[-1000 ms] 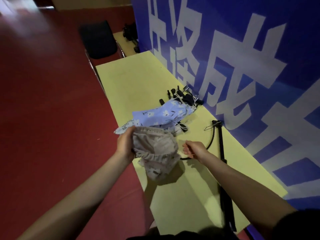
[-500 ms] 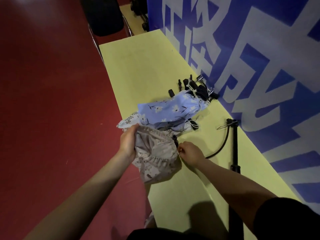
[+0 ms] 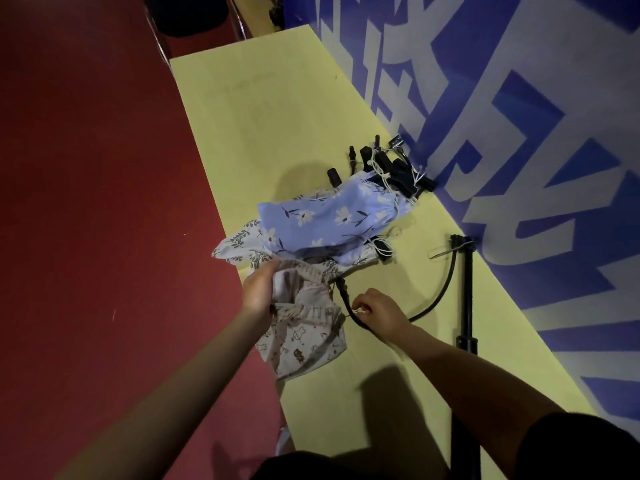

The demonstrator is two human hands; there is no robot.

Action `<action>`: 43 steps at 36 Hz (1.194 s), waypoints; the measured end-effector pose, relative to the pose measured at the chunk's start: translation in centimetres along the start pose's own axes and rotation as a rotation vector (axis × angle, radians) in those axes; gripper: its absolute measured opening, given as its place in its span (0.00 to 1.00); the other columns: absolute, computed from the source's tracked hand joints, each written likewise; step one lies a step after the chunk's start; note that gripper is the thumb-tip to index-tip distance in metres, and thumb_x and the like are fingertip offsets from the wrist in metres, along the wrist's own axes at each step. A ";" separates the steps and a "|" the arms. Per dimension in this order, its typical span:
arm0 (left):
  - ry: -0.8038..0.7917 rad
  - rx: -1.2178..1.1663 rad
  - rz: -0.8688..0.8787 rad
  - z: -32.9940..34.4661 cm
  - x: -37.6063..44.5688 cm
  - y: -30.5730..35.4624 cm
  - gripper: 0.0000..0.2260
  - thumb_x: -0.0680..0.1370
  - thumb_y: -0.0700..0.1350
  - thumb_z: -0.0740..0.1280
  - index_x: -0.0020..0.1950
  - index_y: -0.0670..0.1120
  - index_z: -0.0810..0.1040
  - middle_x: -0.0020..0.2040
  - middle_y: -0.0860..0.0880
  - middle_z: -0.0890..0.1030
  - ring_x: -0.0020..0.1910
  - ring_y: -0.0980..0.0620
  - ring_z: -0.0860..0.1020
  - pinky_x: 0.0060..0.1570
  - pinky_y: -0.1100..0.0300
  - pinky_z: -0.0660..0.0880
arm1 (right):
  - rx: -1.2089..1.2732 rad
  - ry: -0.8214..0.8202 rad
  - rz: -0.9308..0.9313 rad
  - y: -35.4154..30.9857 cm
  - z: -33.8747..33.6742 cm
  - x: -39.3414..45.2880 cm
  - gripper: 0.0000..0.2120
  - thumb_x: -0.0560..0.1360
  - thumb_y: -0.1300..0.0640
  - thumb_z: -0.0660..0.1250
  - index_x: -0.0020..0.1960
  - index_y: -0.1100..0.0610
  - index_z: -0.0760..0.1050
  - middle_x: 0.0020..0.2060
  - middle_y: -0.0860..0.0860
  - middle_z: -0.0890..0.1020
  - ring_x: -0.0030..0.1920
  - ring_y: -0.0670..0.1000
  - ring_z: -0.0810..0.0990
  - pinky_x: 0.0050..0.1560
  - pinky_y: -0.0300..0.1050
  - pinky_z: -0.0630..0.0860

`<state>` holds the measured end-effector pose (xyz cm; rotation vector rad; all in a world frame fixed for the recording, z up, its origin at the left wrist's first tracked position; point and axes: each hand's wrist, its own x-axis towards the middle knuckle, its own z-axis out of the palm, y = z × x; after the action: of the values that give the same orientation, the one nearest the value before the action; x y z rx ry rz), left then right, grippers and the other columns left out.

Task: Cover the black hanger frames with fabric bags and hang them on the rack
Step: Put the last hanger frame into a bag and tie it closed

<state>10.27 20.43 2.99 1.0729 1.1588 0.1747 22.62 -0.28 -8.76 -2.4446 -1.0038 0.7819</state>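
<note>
Gripping beige bag [image 3: 304, 344] mouth, left hand [image 3: 258, 292]; right hand [image 3: 375, 311] pinching its drawstring [image 3: 358, 310].

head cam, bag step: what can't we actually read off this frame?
- Black frame: its near end is hidden behind the right hand and the beige bag, head view; whether it is in the bag is unclear.
- Left hand grip: fingers buried in the bag's mouth.
- Clip pile: tangled and small, no count possible.
- Pole: lower end cut off by the bottom edge.
- Rack: cannot be identified.
</note>
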 end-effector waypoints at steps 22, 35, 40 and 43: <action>-0.443 0.151 0.111 3.7 -3.9 -0.5 0.25 0.81 0.55 0.59 0.54 0.32 0.73 0.50 0.26 0.75 0.48 0.29 0.76 0.51 0.36 0.74 | 0.974 0.363 0.179 -7.4 -4.5 -4.4 0.08 0.80 0.66 0.61 0.44 0.57 0.71 0.35 0.53 0.80 0.32 0.44 0.79 0.37 0.43 0.76; -0.637 0.199 0.244 5.8 -10.6 1.6 0.14 0.81 0.47 0.61 0.55 0.36 0.76 0.50 0.36 0.78 0.50 0.41 0.77 0.49 0.51 0.74 | 0.575 0.271 0.194 -8.6 -3.6 -11.6 0.16 0.77 0.62 0.65 0.35 0.50 0.64 0.29 0.47 0.70 0.32 0.44 0.69 0.34 0.37 0.64; -0.634 0.176 0.215 5.2 -11.1 -0.8 0.17 0.82 0.45 0.59 0.60 0.33 0.77 0.57 0.34 0.80 0.54 0.39 0.80 0.54 0.49 0.75 | 0.590 0.409 0.287 -6.4 -3.8 -14.6 0.16 0.73 0.65 0.65 0.38 0.43 0.72 0.36 0.47 0.80 0.41 0.51 0.81 0.44 0.44 0.76; -0.653 0.197 0.189 4.8 -11.3 -2.5 0.19 0.78 0.50 0.63 0.61 0.37 0.78 0.58 0.36 0.81 0.58 0.37 0.79 0.60 0.44 0.74 | 0.575 0.447 0.325 -4.8 -3.2 -16.2 0.16 0.73 0.65 0.64 0.38 0.43 0.74 0.36 0.44 0.81 0.41 0.51 0.82 0.45 0.45 0.77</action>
<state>8.05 9.36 8.43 1.2856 0.4925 -0.1431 12.61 -9.30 1.90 -2.1363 -0.1779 0.4875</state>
